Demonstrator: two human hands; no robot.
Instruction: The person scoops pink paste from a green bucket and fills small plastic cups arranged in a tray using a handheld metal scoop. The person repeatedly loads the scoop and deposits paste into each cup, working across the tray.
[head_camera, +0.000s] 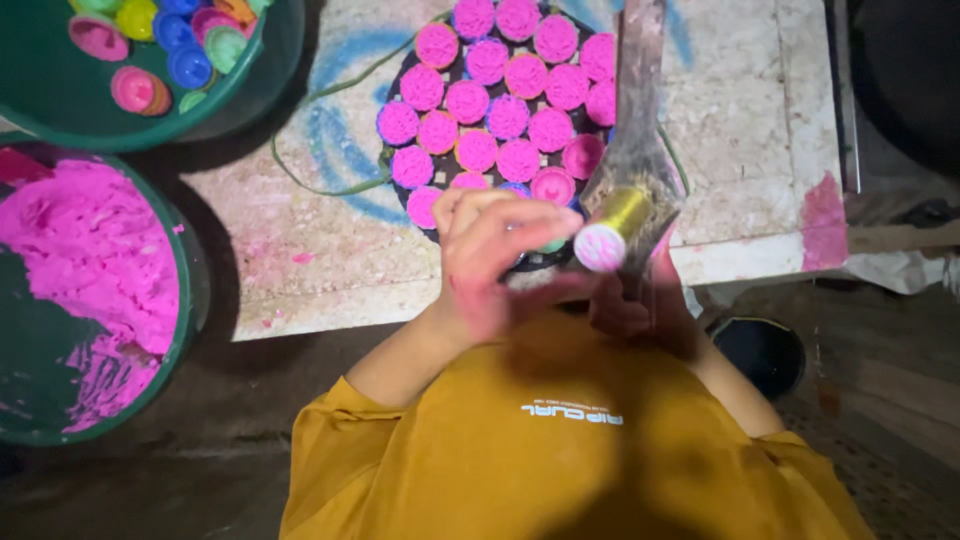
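Note:
My left hand (490, 250) is raised in front of my chest, its fingers curled around a small cup that is mostly hidden, near a gold cylinder (618, 222) whose near end is packed with pink paste. My right hand (640, 300), in shadow, grips that cylinder together with the handle of a flat metal scraper (640, 110) that points away over the tray. Behind the hands a round dark tray (395, 160) holds several small cups filled with pink paste (507, 115). Pink stains mark both hands.
A green tub of pink paste (90, 270) stands at the left. A green basin (60, 100) with several empty coloured cups sits at the top left. The tray rests on a stained stone slab (740, 130). A dark round object (765, 350) lies at the right.

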